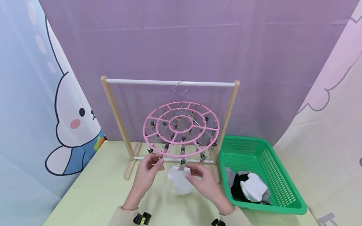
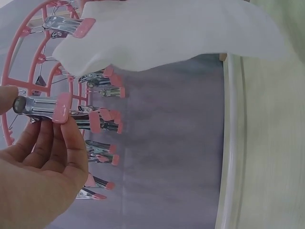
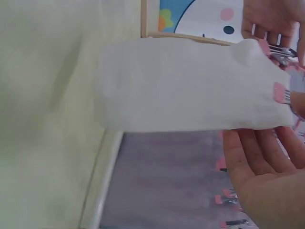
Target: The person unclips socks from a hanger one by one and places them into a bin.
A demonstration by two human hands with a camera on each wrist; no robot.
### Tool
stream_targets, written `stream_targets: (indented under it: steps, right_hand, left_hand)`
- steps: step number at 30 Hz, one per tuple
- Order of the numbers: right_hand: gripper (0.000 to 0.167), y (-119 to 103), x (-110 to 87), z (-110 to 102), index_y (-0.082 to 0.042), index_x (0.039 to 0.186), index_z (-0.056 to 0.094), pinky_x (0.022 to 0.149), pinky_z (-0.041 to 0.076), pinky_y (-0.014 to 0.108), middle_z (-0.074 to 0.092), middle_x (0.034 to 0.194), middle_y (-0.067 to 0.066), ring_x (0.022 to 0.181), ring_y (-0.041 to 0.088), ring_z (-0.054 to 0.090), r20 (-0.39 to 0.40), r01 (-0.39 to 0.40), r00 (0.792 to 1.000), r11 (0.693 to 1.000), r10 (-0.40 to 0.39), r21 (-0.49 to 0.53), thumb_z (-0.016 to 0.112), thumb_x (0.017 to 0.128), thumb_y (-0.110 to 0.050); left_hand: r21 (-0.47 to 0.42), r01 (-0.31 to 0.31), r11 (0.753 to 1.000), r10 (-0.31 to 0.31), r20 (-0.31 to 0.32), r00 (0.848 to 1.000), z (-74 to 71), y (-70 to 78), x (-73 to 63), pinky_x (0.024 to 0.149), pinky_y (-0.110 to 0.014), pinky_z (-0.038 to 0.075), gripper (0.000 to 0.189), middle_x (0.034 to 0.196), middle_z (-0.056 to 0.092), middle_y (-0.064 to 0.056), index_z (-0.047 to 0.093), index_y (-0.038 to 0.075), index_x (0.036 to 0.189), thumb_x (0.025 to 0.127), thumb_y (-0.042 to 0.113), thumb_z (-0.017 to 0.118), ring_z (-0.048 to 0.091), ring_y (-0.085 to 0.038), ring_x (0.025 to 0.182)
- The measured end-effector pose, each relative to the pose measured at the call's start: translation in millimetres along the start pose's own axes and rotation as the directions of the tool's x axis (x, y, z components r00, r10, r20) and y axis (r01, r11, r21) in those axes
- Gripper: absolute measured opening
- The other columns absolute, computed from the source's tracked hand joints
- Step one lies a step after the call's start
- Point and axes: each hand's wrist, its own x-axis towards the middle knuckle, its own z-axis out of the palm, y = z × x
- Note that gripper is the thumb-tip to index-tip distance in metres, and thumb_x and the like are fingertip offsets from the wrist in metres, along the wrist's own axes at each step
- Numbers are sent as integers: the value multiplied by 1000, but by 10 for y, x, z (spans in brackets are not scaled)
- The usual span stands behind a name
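Observation:
A white sock [image 1: 181, 180] hangs below the near rim of a round pink clip hanger [image 1: 181, 129], its top edge caught in a pink-tipped metal clip [image 2: 71, 26]. My right hand [image 1: 204, 182] pinches the sock's edge beside that clip; in the right wrist view its fingers [image 3: 259, 152] lie behind the cloth and the thumb is close to the clip. My left hand [image 1: 148, 171] pinches another metal clip [image 2: 45, 109] between thumb and fingers, left of the sock. That clip's pink tips look closed in the left wrist view.
The hanger hooks over the white bar [image 1: 169, 82] of a wooden stand [image 1: 116, 114]. Several other clips dangle from its rings. To the right is a green basket [image 1: 282, 175] with white, black and grey cloth items [image 1: 254, 187]. A purple curtain [image 1: 181, 47] stands behind.

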Motion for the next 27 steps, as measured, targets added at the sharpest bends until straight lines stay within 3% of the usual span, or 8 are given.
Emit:
stream_targets:
  steps: [5,9,13,15,20,21,23,27]
  right_hand:
    - [28,82,17,59,6,117,69,84,58,29,70,106,15,93,22,69,39,-91,995,996,90,26,71,96,-12]
    - [22,138,3,77,4,110,72,74,56,24,70,97,12,82,12,66,57,-103,993,995,102,18,70,97,-13]
    - [18,165,-8,77,2,107,73,72,54,23,69,93,8,79,8,62,62,-115,991,993,115,7,69,97,-13]
    - [19,167,-9,73,1,107,73,73,53,24,70,94,8,80,8,62,69,-126,990,992,125,3,69,97,-14]
    - [21,137,-9,50,1,110,73,76,53,26,71,97,10,83,11,64,106,-144,985,989,139,39,67,99,-16]
    - [21,131,-9,47,1,110,73,77,53,26,71,98,11,83,11,64,114,-148,983,988,142,50,67,99,-16]
    - [22,117,-8,41,1,111,73,78,53,26,71,99,11,84,12,65,128,-151,981,986,143,63,66,99,-16]
    - [21,99,-10,36,-1,110,73,75,51,25,70,94,8,81,11,62,151,-183,974,980,169,78,66,100,-19]
  left_hand:
    - [16,-8,1000,8,0,1000,4,-10,4,76,-31,60,20,100,65,-17,65,0,116,99,10,66,67,-21,86]
    - [122,-37,992,39,-12,999,21,-5,-17,81,-28,56,24,99,66,-8,64,4,120,99,14,68,65,-16,90]
    - [249,-148,957,173,-81,982,55,24,-55,79,-28,53,27,99,66,-1,65,5,120,96,14,71,62,-13,90]
    - [303,-259,917,309,-127,943,82,36,-69,73,-28,53,24,97,65,-1,66,3,116,94,8,71,61,-14,87]
    - [386,-542,746,622,-116,774,184,79,-96,71,-27,51,20,93,66,-6,67,-1,107,86,-1,68,60,-19,83]
    - [389,-572,722,647,-87,757,211,87,-101,72,-28,51,21,94,66,-7,67,-1,107,85,-1,67,60,-19,83]
    - [395,-598,697,657,-19,754,269,99,-117,75,-29,52,24,99,68,-7,67,1,109,86,1,68,60,-19,86]
    - [434,-556,709,584,82,808,376,107,-167,80,-34,55,30,111,69,-7,65,4,118,89,7,71,63,-21,99]
